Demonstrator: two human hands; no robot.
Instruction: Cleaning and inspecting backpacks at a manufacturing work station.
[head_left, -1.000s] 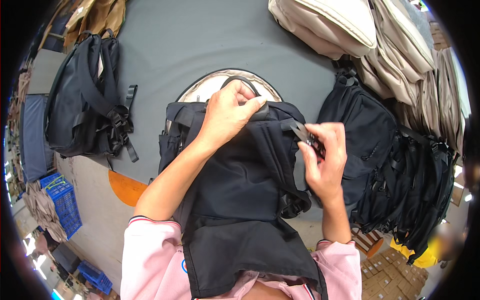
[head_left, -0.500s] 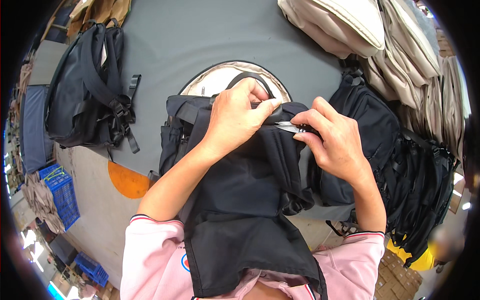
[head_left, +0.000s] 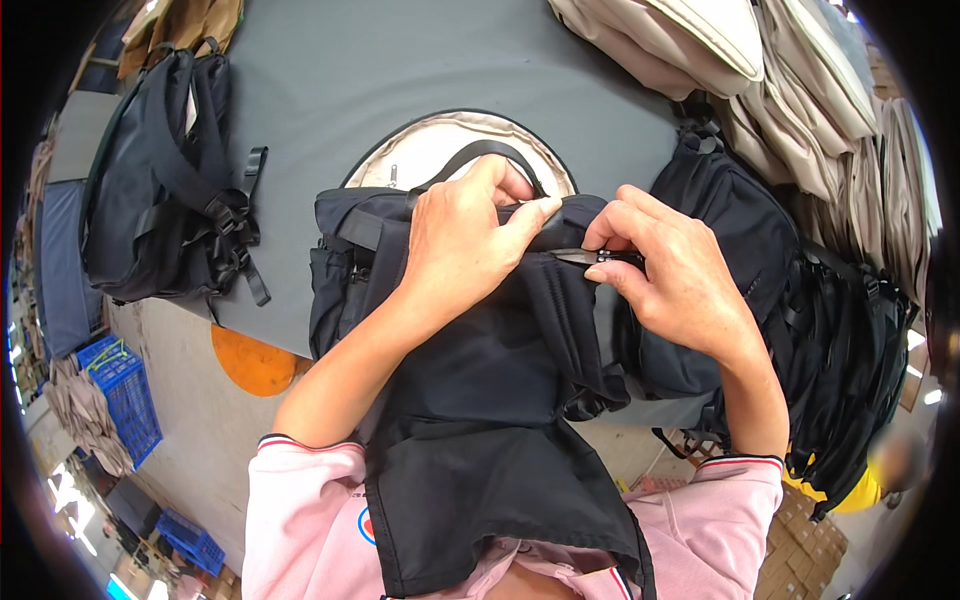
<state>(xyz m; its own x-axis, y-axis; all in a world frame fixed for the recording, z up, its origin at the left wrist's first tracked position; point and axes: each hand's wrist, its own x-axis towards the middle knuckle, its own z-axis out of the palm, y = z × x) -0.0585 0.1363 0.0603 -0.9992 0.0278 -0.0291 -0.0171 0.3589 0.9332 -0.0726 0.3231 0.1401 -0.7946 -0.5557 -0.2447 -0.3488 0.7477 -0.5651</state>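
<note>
A black backpack point(head_left: 350, 225) lies before me at the table's near edge, its opened panel showing a cream lining point(head_left: 440, 140). My left hand point(head_left: 465, 235) pinches the top edge of the backpack beside its carry handle point(head_left: 490, 148); thumb and fingers press together there. Just to the right, my right hand point(head_left: 665, 265) grips small thread snips point(head_left: 575, 257). Their metal blades point left at the strap seam and look closed together. The snips' dark handles are partly hidden by my fingers. A padded shoulder strap point(head_left: 565, 320) hangs down below the blades.
Another black backpack point(head_left: 150, 190) stands on the grey table point(head_left: 400, 60) at the left. More black bags point(head_left: 735, 230) and several beige bags point(head_left: 800, 120) crowd the right side. Blue crates point(head_left: 125, 390) and an orange round stool point(head_left: 250, 360) are at the lower left.
The snips' blades were parted and have come together at the seam. My left hand keeps its pinch on the backpack. The whole view has shifted slightly.
</note>
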